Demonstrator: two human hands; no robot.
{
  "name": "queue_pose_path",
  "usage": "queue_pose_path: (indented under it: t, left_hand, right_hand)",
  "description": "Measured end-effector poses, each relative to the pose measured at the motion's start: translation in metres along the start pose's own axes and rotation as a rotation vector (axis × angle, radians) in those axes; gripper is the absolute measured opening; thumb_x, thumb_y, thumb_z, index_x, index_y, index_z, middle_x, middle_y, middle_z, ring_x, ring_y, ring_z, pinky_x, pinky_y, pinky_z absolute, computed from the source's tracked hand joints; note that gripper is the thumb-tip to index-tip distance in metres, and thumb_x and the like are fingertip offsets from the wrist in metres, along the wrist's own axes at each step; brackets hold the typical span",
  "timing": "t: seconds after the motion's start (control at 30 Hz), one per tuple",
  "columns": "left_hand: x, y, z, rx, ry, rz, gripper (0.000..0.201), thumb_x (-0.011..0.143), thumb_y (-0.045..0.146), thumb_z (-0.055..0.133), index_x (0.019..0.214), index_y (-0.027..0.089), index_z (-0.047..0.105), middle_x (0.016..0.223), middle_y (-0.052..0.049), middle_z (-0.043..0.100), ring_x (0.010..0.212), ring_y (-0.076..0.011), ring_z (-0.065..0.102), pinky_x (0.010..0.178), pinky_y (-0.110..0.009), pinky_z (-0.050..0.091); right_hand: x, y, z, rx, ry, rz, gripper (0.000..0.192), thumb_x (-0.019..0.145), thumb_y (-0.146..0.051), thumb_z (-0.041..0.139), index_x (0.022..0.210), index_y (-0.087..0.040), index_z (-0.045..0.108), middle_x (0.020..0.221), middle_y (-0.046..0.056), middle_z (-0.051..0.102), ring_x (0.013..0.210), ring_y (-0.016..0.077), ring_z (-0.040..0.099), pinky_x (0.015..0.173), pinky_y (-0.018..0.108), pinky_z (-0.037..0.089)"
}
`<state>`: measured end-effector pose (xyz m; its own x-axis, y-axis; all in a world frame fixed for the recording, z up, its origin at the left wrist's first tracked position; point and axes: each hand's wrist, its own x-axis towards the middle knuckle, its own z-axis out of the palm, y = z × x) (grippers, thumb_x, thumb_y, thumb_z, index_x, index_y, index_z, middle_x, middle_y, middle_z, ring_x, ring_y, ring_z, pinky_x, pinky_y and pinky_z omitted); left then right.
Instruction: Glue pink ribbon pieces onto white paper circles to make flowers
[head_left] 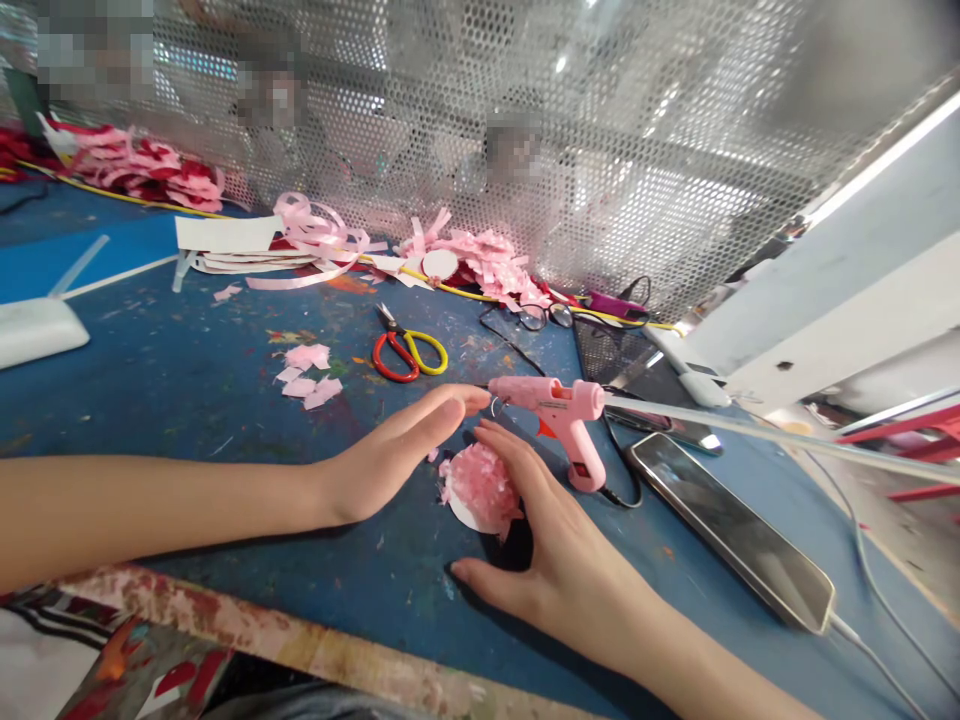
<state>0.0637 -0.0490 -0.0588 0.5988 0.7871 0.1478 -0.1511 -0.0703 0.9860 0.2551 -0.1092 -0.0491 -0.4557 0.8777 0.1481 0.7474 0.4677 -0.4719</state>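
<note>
Left hand (390, 455) flat, open, fingers extended toward pink glue gun (559, 415). Right hand (559, 565) open, cupping pink paper flower (480, 490); flower's right edge hidden.

Both bare forearms reach in from the near edge. The left hand (390, 450) lies flat, fingers straight and together, pointing right. The right hand (555, 560) rests palm down, fingers loosely spread, thumb out left.

Glue gun (559, 410) behind paper flower (480, 488) — scissors (407, 350) left
</note>
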Motion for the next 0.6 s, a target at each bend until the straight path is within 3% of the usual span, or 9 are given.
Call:
queue_pose_path:
  t: [0.1,0.3,0.43,0.6]
  left_hand:
    - [-0.005,0.001,0.008,-0.19,-0.04,-0.051,0.06,0.089,0.066,0.035,0.131,0.023,0.043,0.149,-0.007,0.036,0.141,-0.0198,0.024,0.116,-0.039,0.017]
    - [-0.003,0.004,0.012,-0.376,-0.014,-0.013,0.062,0.085,0.068,0.043,0.125,0.02,0.048,0.149,-0.01,0.036,0.142,-0.0221,0.023,0.117,-0.041,0.016]
    - [0.002,0.002,0.007,-0.409,-0.003,0.055,0.056,0.086,0.063,0.046,0.118,0.019,0.054,0.14,-0.01,0.048,0.137,-0.0229,0.033,0.116,-0.039,0.021]
    - [0.005,0.003,0.0,-0.514,0.034,0.017,0.05,0.087,0.061,0.047,0.108,0.018,0.058,0.12,-0.011,0.064,0.12,-0.0246,0.054,0.104,-0.04,0.039]
  right_hand:
    - [0.0,-0.004,-0.002,0.155,-0.016,-0.026,0.083,0.074,-0.032,0.069,0.141,-0.024,0.021,0.15,0.012,0.03,0.138,0.0253,0.031,0.113,0.046,0.032]
    - [0.004,-0.001,-0.004,0.62,0.025,0.028,0.049,0.088,-0.031,0.056,0.132,-0.026,0.036,0.14,0.009,0.044,0.128,0.0209,0.045,0.11,0.042,0.038]
    - [0.006,0.003,-0.006,0.563,0.137,0.023,0.031,0.09,-0.034,0.055,0.118,-0.024,0.05,0.124,0.008,0.055,0.119,0.0199,0.052,0.104,0.039,0.044]
    - [0.008,0.005,-0.011,0.49,0.269,0.025,0.015,0.09,-0.031,0.054,0.101,-0.022,0.059,0.1,0.005,0.062,0.095,0.0155,0.061,0.086,0.029,0.054]
